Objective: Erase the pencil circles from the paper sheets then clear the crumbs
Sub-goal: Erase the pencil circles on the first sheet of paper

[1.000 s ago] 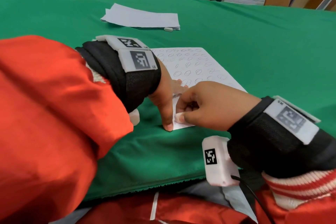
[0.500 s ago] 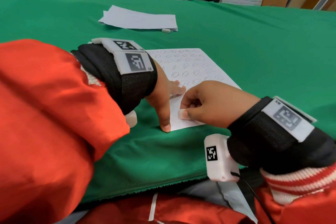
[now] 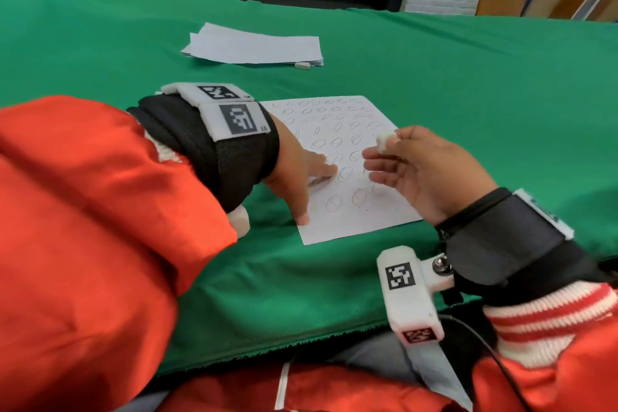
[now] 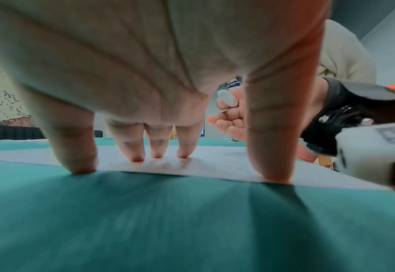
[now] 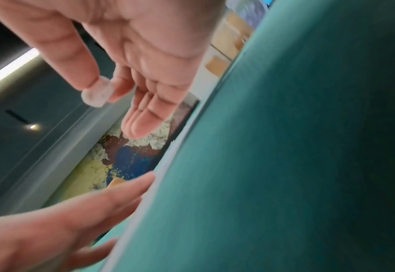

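A white paper sheet (image 3: pixel 347 217) covered with pencil circles lies on the green cloth in front of me. My left hand (image 3: pixel 301 177) presses it down with spread, straight fingers (image 4: pixel 135 152); the thumb tip rests at the sheet's near left edge. My right hand (image 3: pixel 401 160) hovers above the sheet's right side, palm turned left, and pinches a small white eraser (image 3: pixel 385 142) between thumb and forefinger. The other right fingers are extended. The eraser (image 5: pixel 97 95) shows at the thumb tip in the right wrist view, and as a white eraser (image 4: pixel 226 98) past my left hand.
A stack of white sheets (image 3: pixel 254 45) lies farther back on the green table cloth (image 3: pixel 468 94), with a second small eraser (image 3: pixel 302 65) at its near edge. The cloth's frayed front edge (image 3: pixel 301 343) runs near my lap. Chairs stand behind the table.
My right hand has lifted the eraser off the sheet's near corner and turned palm-left above the right side. The left hand still presses the sheet; more circles now show.
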A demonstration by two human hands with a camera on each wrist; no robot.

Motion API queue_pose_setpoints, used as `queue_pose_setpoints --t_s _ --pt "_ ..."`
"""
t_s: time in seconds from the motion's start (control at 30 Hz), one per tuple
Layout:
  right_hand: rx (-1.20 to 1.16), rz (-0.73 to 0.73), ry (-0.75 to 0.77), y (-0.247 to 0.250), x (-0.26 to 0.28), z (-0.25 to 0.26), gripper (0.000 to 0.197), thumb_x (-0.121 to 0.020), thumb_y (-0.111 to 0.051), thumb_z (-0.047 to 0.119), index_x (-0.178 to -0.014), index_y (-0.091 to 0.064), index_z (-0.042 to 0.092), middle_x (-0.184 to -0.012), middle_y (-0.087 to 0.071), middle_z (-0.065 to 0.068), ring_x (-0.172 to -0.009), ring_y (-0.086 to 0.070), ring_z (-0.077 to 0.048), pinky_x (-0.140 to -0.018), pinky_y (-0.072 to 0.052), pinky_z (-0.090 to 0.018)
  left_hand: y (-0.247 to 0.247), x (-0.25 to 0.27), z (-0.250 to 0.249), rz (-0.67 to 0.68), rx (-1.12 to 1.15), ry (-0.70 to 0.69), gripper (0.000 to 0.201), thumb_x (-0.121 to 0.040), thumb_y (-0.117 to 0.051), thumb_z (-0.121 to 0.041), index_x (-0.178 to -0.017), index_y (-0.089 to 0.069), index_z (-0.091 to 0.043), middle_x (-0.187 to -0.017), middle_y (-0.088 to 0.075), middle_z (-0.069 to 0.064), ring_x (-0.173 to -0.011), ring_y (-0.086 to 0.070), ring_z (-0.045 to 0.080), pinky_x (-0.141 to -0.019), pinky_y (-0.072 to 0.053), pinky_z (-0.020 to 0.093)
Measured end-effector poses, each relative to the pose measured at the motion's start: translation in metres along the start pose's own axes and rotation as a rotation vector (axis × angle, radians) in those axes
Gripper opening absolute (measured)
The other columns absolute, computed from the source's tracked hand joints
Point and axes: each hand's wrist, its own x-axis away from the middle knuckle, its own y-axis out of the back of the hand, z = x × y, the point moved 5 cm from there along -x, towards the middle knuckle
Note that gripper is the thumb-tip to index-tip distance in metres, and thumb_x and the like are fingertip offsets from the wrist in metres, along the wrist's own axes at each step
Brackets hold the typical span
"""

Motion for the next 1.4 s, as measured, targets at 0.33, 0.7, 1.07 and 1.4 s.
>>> queue_pose_setpoints --t_s 0.33,0.7,1.07,1.4 --pt "-0.374 0.341 -0.345 -0.052 0.032 -0.024 0.026 -0.095 -0.033 0.008 -0.076 -0.05 0.001 -0.089 -0.061 -0.022 -0.078 -0.06 -0.026 -0.072 -0.055 -0.027 0.007 0.005 0.006 -0.079 0.018 0.082 0.118 -0.073 -0.079 -0.036 -0.151 0.008 -0.019 -0.159 -0.008 -0.001 -0.144 -0.015 0.013 -0.108 -0.018 0.018" --pt "-0.378 -0.081 -0.148 -0.013 0.02 -0.017 0.011 -0.094 -0.045 0.006 -0.088 -0.054 0.005 -0.099 -0.061 -0.012 -0.101 -0.059 -0.025 -0.09 -0.047 -0.032 0.007 0.003 0.008 -0.048 0.02 0.074 0.092 -0.082 -0.071 -0.029 -0.151 -0.01 -0.03 -0.159 -0.003 -0.007 -0.144 -0.008 0.011 -0.111 -0.013 0.022" --pt "-0.606 0.194 -0.375 -0.068 0.045 -0.03 0.023 -0.096 -0.035 0.008 -0.077 -0.047 0.004 -0.125 -0.049 -0.027 -0.122 -0.048 -0.033 -0.102 -0.039 -0.037 0.01 0.005 0.019 -0.109 0.022 0.162 0.095 -0.08 -0.073 -0.031 -0.152 -0.012 -0.02 -0.151 -0.03 0.001 -0.137 -0.031 0.017 -0.105 -0.026 0.021" --pt "-0.722 0.107 -0.352 -0.082 0.045 -0.032 0.019 -0.096 -0.035 0.004 -0.111 -0.046 0.0 -0.137 -0.042 -0.026 -0.131 -0.041 -0.031 -0.108 -0.034 -0.037 0.01 0.003 0.02 -0.108 0.087 0.132 0.078 -0.08 -0.074 -0.023 -0.145 -0.03 -0.017 -0.144 -0.038 0.003 -0.125 -0.04 0.016 -0.093 -0.03 0.019"
